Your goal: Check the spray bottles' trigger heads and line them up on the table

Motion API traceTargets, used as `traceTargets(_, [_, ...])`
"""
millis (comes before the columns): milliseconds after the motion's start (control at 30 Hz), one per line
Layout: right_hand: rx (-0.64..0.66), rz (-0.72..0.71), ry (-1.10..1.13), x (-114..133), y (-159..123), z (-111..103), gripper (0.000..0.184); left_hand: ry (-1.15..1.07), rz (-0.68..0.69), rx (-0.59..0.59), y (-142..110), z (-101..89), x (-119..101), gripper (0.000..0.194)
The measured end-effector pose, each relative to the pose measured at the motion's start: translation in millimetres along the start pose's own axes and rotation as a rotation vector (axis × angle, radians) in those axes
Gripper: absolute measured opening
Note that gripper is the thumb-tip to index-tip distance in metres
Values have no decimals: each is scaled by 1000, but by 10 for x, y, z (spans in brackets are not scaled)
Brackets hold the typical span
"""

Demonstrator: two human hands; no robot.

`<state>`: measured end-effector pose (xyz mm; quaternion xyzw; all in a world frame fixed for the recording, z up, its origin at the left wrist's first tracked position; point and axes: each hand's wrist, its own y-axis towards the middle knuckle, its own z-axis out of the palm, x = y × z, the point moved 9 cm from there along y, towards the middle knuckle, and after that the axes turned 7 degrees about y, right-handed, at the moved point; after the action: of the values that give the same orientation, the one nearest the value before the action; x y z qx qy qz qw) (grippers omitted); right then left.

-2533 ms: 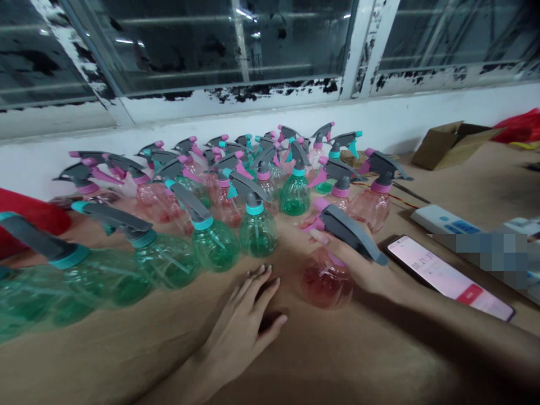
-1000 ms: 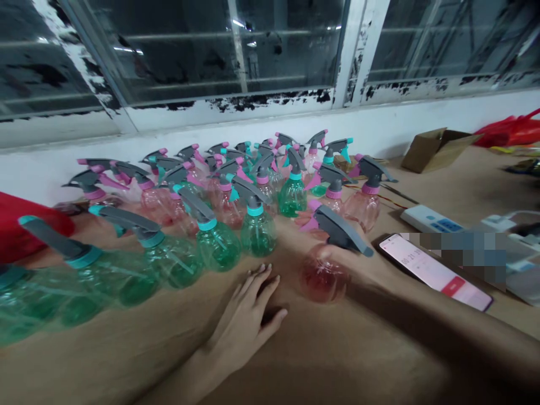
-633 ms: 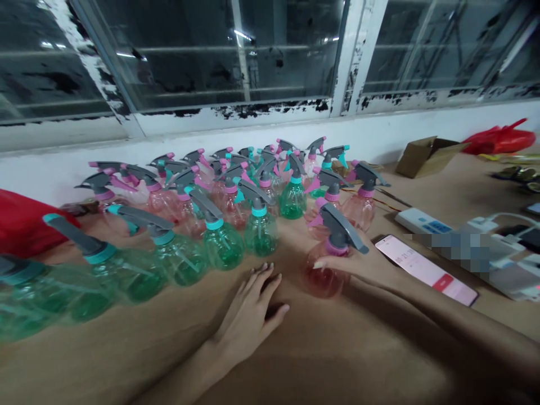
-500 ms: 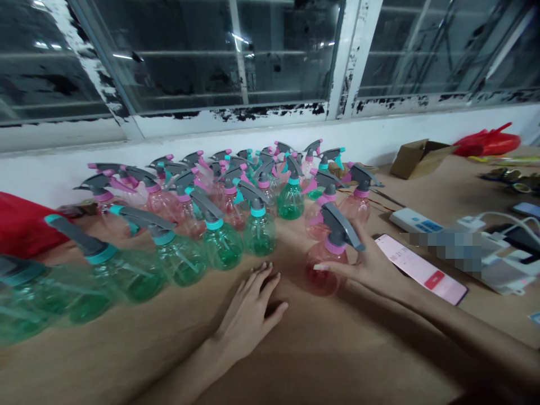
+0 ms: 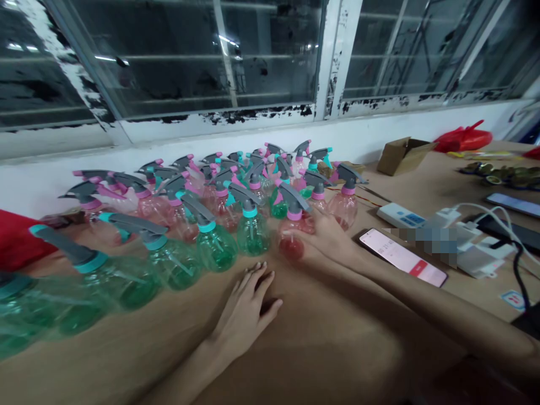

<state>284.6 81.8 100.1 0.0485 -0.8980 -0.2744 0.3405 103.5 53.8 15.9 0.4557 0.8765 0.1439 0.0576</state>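
My right hand grips the body of a pink spray bottle with a grey trigger head and pink collar. The bottle is upright and has red liquid low inside. To its left stands a green spray bottle with a turquoise collar. Palm down on the wooden table, my left hand holds nothing, its fingers stretched out. Another green spray bottle is just beyond its fingertips. Several more pink and green bottles are packed in rows behind, partly hiding one another.
Right of my right hand lies a lit phone, beside a white power strip with plugs and cables. An open cardboard box and a red plastic bag sit farther back. Red cloth-like material is at the left edge.
My right hand has carried the pink spray bottle left and away from me, up beside the green bottles. My left hand stays flat on the table. The view has turned slightly right.
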Motion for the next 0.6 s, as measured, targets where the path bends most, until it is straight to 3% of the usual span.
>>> traceTargets(400, [-8,53,-39,-68,314,202,48,11,-9,7,-10,-3,3,45])
traceTargets(500, [-15,51,-18,-54,234,142,57,26,-12,18,-7,4,7,46])
traceTargets(600, [-45,35,5,-94,60,-53,56,39,-9,25,-3,8,14,46])
